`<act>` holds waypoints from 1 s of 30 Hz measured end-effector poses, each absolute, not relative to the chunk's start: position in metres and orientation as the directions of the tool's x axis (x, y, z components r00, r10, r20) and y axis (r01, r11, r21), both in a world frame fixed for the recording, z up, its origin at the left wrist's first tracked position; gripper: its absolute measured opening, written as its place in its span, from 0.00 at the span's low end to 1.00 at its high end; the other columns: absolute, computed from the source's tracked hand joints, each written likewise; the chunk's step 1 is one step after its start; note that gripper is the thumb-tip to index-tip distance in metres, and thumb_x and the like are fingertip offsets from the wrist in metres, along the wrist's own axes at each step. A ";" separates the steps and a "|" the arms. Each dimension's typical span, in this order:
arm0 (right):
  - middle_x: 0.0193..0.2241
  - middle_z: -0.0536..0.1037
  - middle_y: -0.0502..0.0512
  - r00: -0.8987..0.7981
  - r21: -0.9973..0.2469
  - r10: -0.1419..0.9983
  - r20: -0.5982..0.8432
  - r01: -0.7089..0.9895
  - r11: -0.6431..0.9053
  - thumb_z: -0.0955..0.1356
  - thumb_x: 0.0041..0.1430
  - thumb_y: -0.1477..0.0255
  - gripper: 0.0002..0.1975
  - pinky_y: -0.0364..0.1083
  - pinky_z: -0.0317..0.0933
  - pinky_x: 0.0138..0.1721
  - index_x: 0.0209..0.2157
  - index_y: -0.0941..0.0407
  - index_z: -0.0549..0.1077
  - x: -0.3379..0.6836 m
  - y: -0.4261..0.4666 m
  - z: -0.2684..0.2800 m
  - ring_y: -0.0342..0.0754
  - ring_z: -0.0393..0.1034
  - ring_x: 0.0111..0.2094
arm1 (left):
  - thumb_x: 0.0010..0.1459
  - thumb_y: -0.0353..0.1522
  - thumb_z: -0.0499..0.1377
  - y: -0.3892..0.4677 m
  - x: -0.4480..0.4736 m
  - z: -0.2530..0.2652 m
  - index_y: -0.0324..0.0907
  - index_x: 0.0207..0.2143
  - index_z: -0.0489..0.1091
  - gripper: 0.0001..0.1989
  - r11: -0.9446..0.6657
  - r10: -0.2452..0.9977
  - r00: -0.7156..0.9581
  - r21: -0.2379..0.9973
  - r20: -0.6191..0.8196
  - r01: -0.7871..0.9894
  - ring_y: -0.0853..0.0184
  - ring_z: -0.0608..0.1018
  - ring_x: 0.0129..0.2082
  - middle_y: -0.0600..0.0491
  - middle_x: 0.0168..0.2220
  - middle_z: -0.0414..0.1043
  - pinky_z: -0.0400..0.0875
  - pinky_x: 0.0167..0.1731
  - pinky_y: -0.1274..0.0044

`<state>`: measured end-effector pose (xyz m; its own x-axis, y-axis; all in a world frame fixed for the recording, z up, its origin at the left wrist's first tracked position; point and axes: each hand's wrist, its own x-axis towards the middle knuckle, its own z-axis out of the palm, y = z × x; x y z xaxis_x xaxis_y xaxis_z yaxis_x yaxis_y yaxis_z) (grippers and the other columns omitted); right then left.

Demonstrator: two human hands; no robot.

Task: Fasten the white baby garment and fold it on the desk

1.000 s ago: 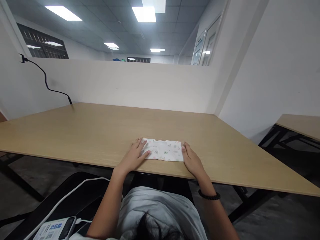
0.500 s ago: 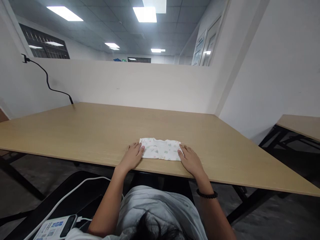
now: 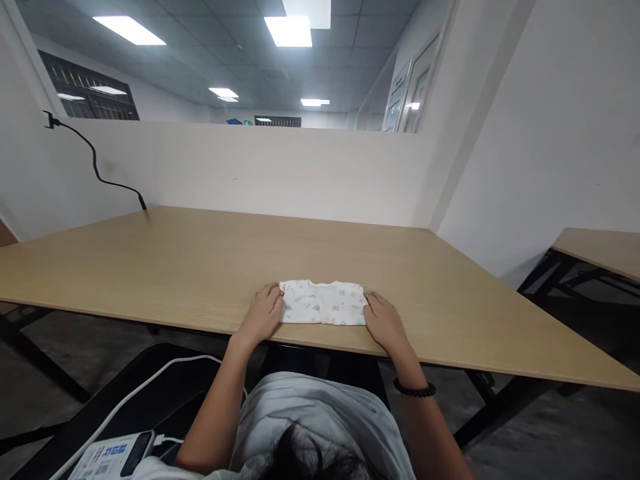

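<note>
A small white baby garment (image 3: 324,305) with a scattered pastel print lies folded into a flat rectangle near the table's front edge. Its far edge dips in the middle, like a neckline. Against its left end rests my left hand (image 3: 262,312), palm down, with fingers extended and touching the fabric's edge. My right hand (image 3: 385,321) lies likewise at the right end, fingertips along the border. Both hands look open, laid flat rather than gripping. The underside of the garment is hidden.
The wooden table (image 3: 210,253) runs back to a low white wall (image 3: 280,173). A black flexible-neck holder (image 3: 95,157) rises at the back left. Below left, a white cable (image 3: 135,387) leads past a boxy device (image 3: 113,457). Another table (image 3: 600,250) stands at the right.
My thumbs have slid off the garment's top to its ends, and my right hand sits slightly farther right. The garment lies a little flatter, its dipped far edge smoother.
</note>
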<state>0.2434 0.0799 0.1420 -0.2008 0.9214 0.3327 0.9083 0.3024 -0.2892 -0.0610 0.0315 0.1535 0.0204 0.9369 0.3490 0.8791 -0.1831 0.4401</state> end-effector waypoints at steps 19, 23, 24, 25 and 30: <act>0.70 0.50 0.58 -0.288 -0.205 0.953 0.093 0.931 0.302 0.52 0.69 0.69 0.29 0.63 0.41 0.66 0.69 0.57 0.54 0.231 0.066 0.158 0.55 0.44 0.70 | 0.67 0.41 0.42 0.027 -0.054 0.160 0.42 0.69 0.52 0.31 -0.175 0.981 0.147 0.242 0.129 0.954 0.52 0.52 0.70 0.46 0.70 0.48 0.45 0.65 0.51; 0.70 0.50 0.59 -0.289 -0.220 0.951 0.107 0.926 0.306 0.52 0.70 0.67 0.29 0.63 0.41 0.67 0.69 0.57 0.54 0.233 0.066 0.155 0.55 0.44 0.70 | 0.67 0.40 0.43 0.027 -0.056 0.160 0.42 0.70 0.50 0.31 -0.186 0.979 0.155 0.274 0.131 0.944 0.52 0.50 0.71 0.47 0.71 0.47 0.44 0.66 0.51; 0.70 0.50 0.59 -0.290 -0.232 0.949 0.125 0.921 0.312 0.52 0.70 0.66 0.29 0.63 0.41 0.66 0.69 0.57 0.54 0.233 0.066 0.154 0.56 0.44 0.70 | 0.67 0.41 0.43 0.027 -0.057 0.160 0.42 0.70 0.50 0.31 -0.195 0.976 0.158 0.290 0.148 0.937 0.52 0.49 0.71 0.47 0.71 0.46 0.44 0.66 0.51; 0.70 0.50 0.60 -0.289 -0.246 0.945 0.154 0.915 0.320 0.52 0.70 0.65 0.29 0.63 0.42 0.66 0.69 0.57 0.54 0.234 0.066 0.154 0.56 0.43 0.70 | 0.67 0.41 0.44 0.025 -0.058 0.161 0.42 0.70 0.50 0.31 -0.211 0.970 0.161 0.304 0.182 0.929 0.51 0.48 0.71 0.47 0.71 0.45 0.44 0.66 0.51; 0.69 0.53 0.61 -0.363 -0.194 0.813 0.455 0.851 0.488 0.55 0.69 0.69 0.26 0.66 0.40 0.66 0.65 0.57 0.64 0.227 0.062 0.157 0.58 0.40 0.71 | 0.66 0.36 0.47 0.012 -0.050 0.162 0.43 0.67 0.58 0.28 -0.443 0.832 0.299 0.234 0.467 0.866 0.56 0.50 0.71 0.48 0.70 0.52 0.40 0.68 0.55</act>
<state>0.2271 0.0619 0.1569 -0.3630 0.8133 0.4547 0.8511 0.4881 -0.1936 -0.0502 0.0124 0.1625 0.2992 0.8319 0.4674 0.8657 -0.4426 0.2338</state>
